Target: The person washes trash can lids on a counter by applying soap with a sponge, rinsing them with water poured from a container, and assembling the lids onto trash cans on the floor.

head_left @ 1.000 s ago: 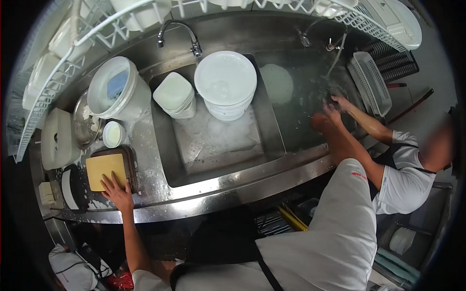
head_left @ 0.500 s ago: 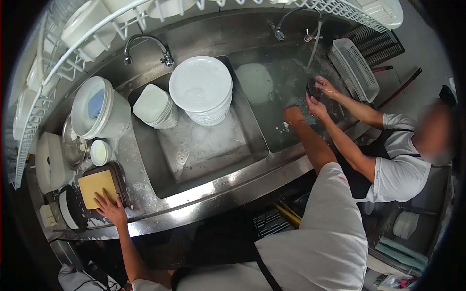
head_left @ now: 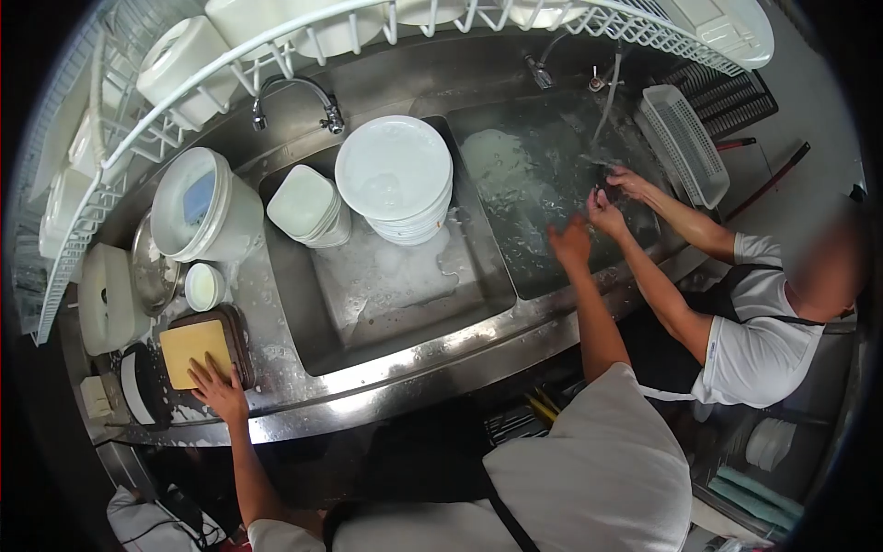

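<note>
single view: head-worn; looks forward and down; from above; steel sink (head_left: 405, 317) near, mid-frame

Left hand (head_left: 219, 391) on a pad (head_left: 187, 348) at the left of the worktop (head_left: 267, 313); rightward, a sink basin (head_left: 368, 336) holds stacked containers (head_left: 306, 204) left of stacked dishes (head_left: 395, 175).

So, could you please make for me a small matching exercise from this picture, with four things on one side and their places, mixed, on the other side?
Things
1. Camera wearer's left hand
2. Camera wearer's right hand
3. Stack of round white plates
4. Blue item

Places
A. In the foamy basin
B. Inside the round white bucket
C. On the yellow square
D. At the water-filled basin

Pairs: 1-C, 2-D, 3-A, 4-B
</note>
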### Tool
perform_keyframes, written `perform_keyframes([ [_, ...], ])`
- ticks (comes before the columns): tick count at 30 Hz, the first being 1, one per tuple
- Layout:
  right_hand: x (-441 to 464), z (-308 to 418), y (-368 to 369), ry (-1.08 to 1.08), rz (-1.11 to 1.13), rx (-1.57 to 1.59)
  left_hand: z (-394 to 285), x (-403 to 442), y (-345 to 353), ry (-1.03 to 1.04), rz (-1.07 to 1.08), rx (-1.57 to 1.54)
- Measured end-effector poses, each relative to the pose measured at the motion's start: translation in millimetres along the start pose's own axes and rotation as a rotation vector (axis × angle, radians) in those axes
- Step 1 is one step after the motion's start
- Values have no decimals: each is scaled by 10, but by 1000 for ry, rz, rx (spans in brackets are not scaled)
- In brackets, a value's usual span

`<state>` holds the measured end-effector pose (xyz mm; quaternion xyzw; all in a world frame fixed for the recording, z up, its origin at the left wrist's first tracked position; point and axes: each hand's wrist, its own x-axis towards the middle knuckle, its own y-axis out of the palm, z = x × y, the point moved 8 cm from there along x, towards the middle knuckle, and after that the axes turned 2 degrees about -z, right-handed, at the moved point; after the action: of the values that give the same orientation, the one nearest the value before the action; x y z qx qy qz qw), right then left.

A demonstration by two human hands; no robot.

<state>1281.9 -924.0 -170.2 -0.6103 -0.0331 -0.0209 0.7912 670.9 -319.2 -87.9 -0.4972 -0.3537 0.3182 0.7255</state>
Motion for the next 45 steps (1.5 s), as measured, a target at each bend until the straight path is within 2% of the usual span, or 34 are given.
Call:
perform_keyframes([
  [2, 5, -252, 219, 136, 99, -49, -5, -6, -16, -7, 5, -4],
  [5, 7, -408, 442, 309, 366, 39, 10, -8, -2, -8, -5, -8],
  [8, 382, -1176, 1866, 6, 543, 59, -7, 2, -40, -10, -4, -12],
  [11, 392, -1195, 2158, 350, 464, 559, -29, 15, -79, -7, -13, -4],
  [14, 247, -1492, 2929, 738, 762, 767, -13, 17, -87, -7, -18, -49],
  [15, 333, -1653, 3188, 763, 814, 824, -11, 13, -90, -2, -31, -61],
  [16, 257, -1483, 3160, 777, 858, 878, -5, 9, -91, -2, -24, -59],
  [20, 208, -907, 2777, 653, 798, 1024, -15, 22, -66, 5, 0, -42],
  [22, 456, -1068, 2987, 502, 599, 912, 15, 21, -53, -7, 12, -7],
  [23, 732, -1394, 3325, 456, 483, 960, 25, 32, -66, -12, 37, -23],
  [24, 827, -1384, 3243, 402, 371, 1001, 64, 51, -66, -29, 64, -38],
  [25, 913, -1351, 3161, 239, 366, 681, 136, 82, -122, -39, 35, -142],
  [26, 833, -959, 2627, 82, 330, 293, 237, 117, -143, -44, -2, -246],
  [27, 773, -587, 2110, -38, 261, -44, 378, 154, -124, -105, -29, -224],
  [28, 554, -348, 1652, 33, 133, 297, 492, 184, -94, -158, -56, -210],
  [30, 493, -306, 1431, 338, 146, 433, 714, 239, 106, -298, -33, -261],
  [32, 373, 9, 1010, 44, -116, 670, 769, 297, 141, -388, -40, -274],
  [34, 101, 271, 584, 91, -3, 565, 721, 264, 125, -448, -33, -236],
  [37, 103, 48, 617, 509, 55, 593, 757, 171, 86, -449, -38, -212],
  [42, -134, 236, 34, 382, -172, 878, 1024, 160, 92, -484, 23, -277],
  [45, -117, 210, -230, 302, -241, 938, 838, 292, 21, -303, -107, -222],
])
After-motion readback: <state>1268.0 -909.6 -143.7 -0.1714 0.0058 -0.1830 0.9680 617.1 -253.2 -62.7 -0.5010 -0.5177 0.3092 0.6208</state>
